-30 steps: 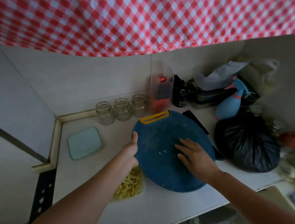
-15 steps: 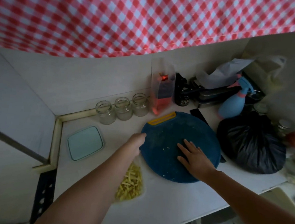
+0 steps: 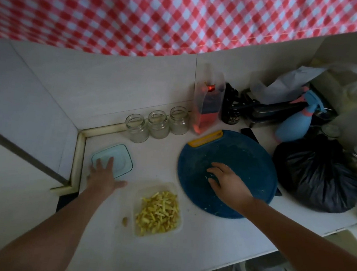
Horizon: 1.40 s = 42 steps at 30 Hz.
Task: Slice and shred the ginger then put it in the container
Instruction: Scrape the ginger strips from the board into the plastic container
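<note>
Where left hand [image 3: 103, 177] spreads open-fingered at nine o'clock, holding nothing, fingertips over pale lid [image 3: 116, 160], contact unclear. Right hand [image 3: 226, 182] flat and open on blue cutting board [image 3: 246, 162] at three, gripping nothing. Shredded ginger [image 3: 158, 212] heaped in one clear container [image 3: 177, 220] at centre; one stray bit [image 3: 125, 221] beside. Three empty jars [image 3: 158, 126] at twelve. Clutter at two dim, hard to read.

1. Dim, flat light throughout; colours look muted.
2. The checked cloth [image 3: 182, 18] at the top is brightest.
3. Wide-angle bending curves the table [image 3: 105, 243] edges.
4. Both forearms and the right edge look soft, blurred.
</note>
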Tool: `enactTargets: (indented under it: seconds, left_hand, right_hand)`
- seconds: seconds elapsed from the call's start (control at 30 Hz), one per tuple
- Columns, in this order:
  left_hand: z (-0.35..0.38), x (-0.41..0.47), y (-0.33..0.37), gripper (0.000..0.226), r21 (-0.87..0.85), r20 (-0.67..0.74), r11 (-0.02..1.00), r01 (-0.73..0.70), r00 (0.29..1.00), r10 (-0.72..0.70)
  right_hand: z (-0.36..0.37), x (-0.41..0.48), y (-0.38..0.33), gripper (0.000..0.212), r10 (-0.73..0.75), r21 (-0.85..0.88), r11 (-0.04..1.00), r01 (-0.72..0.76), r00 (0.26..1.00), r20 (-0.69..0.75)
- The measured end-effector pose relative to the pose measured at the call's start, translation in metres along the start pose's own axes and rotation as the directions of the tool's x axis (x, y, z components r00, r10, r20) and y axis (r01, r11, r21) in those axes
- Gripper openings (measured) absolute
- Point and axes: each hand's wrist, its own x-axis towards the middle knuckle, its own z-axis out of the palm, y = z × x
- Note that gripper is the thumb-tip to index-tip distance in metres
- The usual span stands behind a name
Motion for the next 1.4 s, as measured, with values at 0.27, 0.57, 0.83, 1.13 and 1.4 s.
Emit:
enactTargets:
  seconds: [0.27,0.57,0.83,1.13,1.4]
  left_hand:
    - [0.005,-0.016,-0.013,0.037,0.338,-0.109,0.912,-0.234,0.952,0.285]
    - [-0.087,-0.063,-0.017,0.039,-0.076,-0.71,0.81,-0.582,0.602,0.366]
    - [-0.097,-0.081,0.012,0.021,-0.822,-0.136,0.452,-0.346,0.89,0.436]
    - [-0.027,-0.081,0.028,0.017,-0.88,0.005,0.437,-0.186,0.916,0.4]
    - [0.018,-0.091,0.018,0.035,-0.755,0.024,0.655,-0.029,0.997,0.071]
  right_hand:
    - [0.008,0.016,-0.044,0.035,-0.083,0.138,0.987,0.083,0.997,-0.003]
    - [-0.021,0.031,-0.105,0.065,-0.19,0.388,0.894,0.224,0.974,-0.124]
    - [-0.02,0.033,-0.13,0.027,-0.066,0.589,0.805,0.069,0.997,-0.027]
    - [0.017,0.007,-0.093,0.03,0.182,0.409,0.875,-0.258,0.959,0.216]
    - [0.032,-0.001,-0.092,0.031,0.254,0.351,0.849,-0.394,0.889,0.382]
